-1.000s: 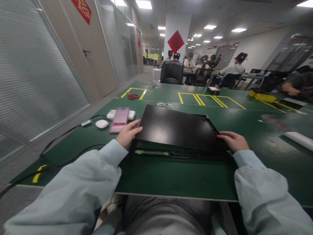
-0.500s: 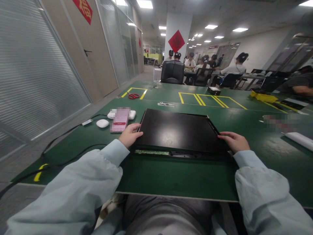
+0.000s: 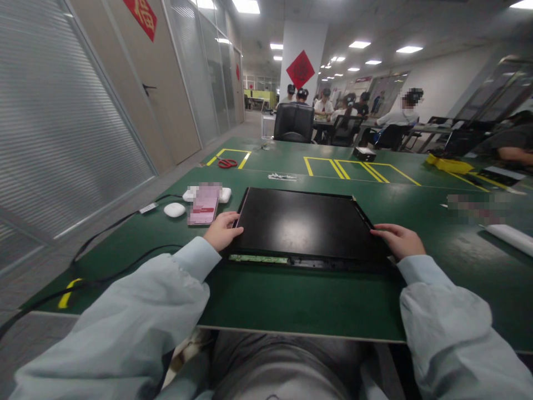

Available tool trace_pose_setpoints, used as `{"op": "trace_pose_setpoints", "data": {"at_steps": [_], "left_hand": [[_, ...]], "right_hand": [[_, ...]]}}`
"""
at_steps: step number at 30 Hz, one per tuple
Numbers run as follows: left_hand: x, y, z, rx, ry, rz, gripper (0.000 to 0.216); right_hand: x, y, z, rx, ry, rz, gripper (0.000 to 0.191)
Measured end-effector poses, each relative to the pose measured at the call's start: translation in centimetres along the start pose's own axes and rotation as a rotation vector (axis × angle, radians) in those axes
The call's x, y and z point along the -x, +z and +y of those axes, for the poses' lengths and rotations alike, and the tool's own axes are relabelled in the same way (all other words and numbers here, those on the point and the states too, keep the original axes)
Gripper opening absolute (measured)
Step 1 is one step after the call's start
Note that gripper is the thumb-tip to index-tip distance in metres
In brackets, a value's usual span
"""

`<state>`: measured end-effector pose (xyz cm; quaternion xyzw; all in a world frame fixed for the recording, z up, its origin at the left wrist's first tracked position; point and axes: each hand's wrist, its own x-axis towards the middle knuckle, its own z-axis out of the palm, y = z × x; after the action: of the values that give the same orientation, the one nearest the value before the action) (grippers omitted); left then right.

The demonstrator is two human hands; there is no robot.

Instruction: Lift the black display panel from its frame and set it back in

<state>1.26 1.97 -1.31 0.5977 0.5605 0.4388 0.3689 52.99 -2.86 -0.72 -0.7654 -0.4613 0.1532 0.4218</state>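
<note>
left hand (image 3: 220, 230) grips the black panel (image 3: 300, 222) by its left edge; right hand (image 3: 402, 241) holds the dark frame (image 3: 362, 214) around it.

The long, puffy sleeves of soft, pale blue cloth (image 3: 129, 311) are wide and full of wrinkles. They end in smooth, snug, pale blue cloth cuffs (image 3: 199, 258) around the wrists. The left hand (image 3: 221, 231) and the right hand (image 3: 400, 242) are bare. Soft, creased grey cloth (image 3: 287, 366) covers the lap.
</note>
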Motion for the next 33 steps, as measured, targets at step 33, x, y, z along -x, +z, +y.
{"op": "trace_pose_setpoints", "data": {"at_steps": [33], "left_hand": [[1.0, 0.2, 0.0, -0.457, 0.238, -0.074, 0.05]], "right_hand": [[-0.1, -0.3, 0.1, 0.004, 0.03, -0.048, 0.031]]}}
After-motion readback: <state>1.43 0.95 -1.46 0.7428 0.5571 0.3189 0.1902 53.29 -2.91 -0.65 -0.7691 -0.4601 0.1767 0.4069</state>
